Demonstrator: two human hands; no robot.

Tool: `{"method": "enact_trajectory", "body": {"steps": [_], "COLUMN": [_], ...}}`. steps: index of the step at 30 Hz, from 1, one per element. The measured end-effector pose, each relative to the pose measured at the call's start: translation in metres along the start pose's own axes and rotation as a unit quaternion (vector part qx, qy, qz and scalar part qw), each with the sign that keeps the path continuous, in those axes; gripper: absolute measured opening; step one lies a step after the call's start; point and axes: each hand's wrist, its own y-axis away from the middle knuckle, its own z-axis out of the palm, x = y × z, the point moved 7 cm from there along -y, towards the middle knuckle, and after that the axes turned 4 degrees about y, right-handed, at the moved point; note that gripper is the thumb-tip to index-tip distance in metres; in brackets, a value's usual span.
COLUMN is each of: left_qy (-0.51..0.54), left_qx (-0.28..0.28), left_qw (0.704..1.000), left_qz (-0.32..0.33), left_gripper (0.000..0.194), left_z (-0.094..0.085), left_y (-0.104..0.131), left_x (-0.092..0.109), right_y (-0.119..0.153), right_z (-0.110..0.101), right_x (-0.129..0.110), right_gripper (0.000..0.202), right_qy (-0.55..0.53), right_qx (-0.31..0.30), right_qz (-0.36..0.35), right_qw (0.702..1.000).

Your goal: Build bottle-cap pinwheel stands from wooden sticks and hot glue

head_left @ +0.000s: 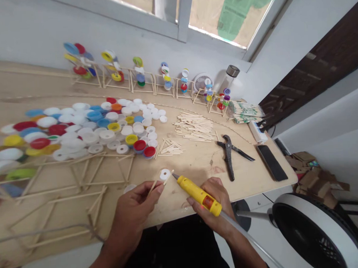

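Note:
Between the thumb and fingers of my left hand point(137, 206) are thin wooden sticks point(154, 185), spread apart at their tips. Just beyond the tips, a white round cap point(164, 174) with a hole in its middle lies near the sticks; whether they touch it I cannot tell. My right hand point(214, 204) is wrapped round a yellow glue gun point(197, 192), with a glue stick coming out of its back. The gun's nozzle points left, close to the end of one stick.
Many coloured bottle caps point(73, 144), stick frames point(65, 196), a stick pile point(193, 126), pliers point(228, 157) and a phone point(271, 162) lie on the table point(183, 213). Small cap wheels point(140, 74) line the wall. A fan point(316, 230) stands at right.

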Motion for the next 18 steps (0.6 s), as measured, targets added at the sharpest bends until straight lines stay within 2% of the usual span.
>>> {"method": "enact_trajectory", "body": {"steps": [4,12,18], "left_qy": [-0.007,-0.084,-0.061], "left_qx": [0.007,0.035,0.035], "left_qw": [1.000,0.994,0.995], "left_qz": [-0.009,0.061,0.063], "left_gripper": [0.033,0.026,0.026], "left_z": [0.002,-0.005,-0.003], "left_y": [0.005,0.004,0.004], "left_x": [0.003,0.011,0.013], "right_y": [-0.002,-0.003,0.001], "right_z": [0.000,0.006,0.003], "right_x": [0.004,0.006,0.005], "right_gripper": [0.034,0.035,0.032], "right_qy": [0.001,0.006,0.015], "right_qx": [0.008,-0.018,-0.010], "right_qz": [0.019,0.018,0.004], "right_qw": [1.000,1.000,1.000]}}
